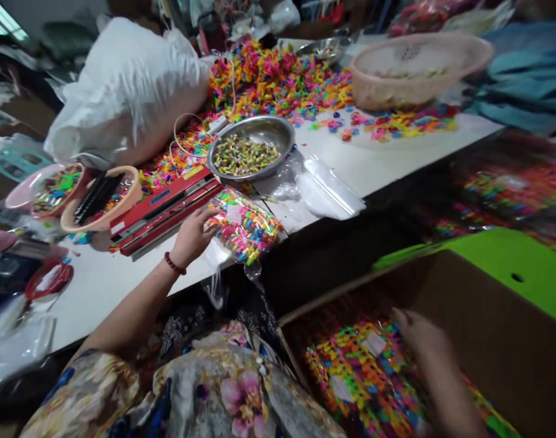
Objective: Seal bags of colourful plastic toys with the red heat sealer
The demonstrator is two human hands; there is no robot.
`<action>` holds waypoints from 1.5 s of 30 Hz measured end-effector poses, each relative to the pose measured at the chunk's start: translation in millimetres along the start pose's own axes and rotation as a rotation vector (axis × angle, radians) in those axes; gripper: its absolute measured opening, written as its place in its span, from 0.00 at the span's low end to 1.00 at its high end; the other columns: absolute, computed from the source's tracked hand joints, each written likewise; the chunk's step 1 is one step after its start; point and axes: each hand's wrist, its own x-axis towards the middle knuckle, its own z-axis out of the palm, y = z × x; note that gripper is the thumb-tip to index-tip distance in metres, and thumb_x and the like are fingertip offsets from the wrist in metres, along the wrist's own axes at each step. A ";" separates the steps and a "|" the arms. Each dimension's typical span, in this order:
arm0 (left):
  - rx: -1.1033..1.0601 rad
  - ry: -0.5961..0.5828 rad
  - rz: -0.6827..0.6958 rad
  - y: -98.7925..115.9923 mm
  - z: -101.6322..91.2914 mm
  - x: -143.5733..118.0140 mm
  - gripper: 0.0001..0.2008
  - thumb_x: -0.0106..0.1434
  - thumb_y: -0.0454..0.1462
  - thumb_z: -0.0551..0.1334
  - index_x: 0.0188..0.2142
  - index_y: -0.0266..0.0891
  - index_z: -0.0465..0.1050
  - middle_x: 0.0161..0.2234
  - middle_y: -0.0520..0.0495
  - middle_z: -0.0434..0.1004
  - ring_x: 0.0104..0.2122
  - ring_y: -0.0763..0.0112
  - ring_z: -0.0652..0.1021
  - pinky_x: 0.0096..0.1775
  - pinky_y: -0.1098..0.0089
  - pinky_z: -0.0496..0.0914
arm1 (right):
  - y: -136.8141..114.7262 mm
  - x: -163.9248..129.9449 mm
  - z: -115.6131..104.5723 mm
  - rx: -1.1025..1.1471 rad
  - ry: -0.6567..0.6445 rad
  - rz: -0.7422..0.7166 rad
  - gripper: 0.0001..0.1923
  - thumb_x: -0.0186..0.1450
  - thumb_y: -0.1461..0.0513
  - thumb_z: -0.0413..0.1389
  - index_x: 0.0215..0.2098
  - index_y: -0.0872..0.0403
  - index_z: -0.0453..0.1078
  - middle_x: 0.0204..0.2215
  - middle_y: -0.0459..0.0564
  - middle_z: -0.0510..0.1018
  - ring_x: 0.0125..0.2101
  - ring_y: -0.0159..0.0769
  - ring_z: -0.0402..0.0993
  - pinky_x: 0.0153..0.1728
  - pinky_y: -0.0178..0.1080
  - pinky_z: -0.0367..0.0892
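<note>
Floral-print clothing fills the bottom of the view, right under the camera. Just past it on the right sits a cardboard box with packed bags of colourful bits piled inside, and the right hand is down in there on top of them, but it's so blurred I can't tell if it's gripping anything. Left hand, red bead bracelet on the wrist, has its fingers closed on the edge of a clear bag of colourful pieces lying at the near edge of the white table. Red heat sealer sits just left of that bag, steel bowl right behind it, and a big loose heap of the same bright pieces further back
</note>
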 end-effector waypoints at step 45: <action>-0.184 -0.483 0.826 125.9 45.6 -11.9 0.14 0.69 0.47 0.54 0.37 0.42 0.74 0.35 0.46 0.76 0.32 0.69 0.76 0.34 0.70 0.68 | -19.9 -101.1 -191.1 -0.192 0.044 -0.114 0.18 0.71 0.57 0.50 0.30 0.55 0.77 0.29 0.52 0.75 0.29 0.36 0.68 0.31 0.38 0.59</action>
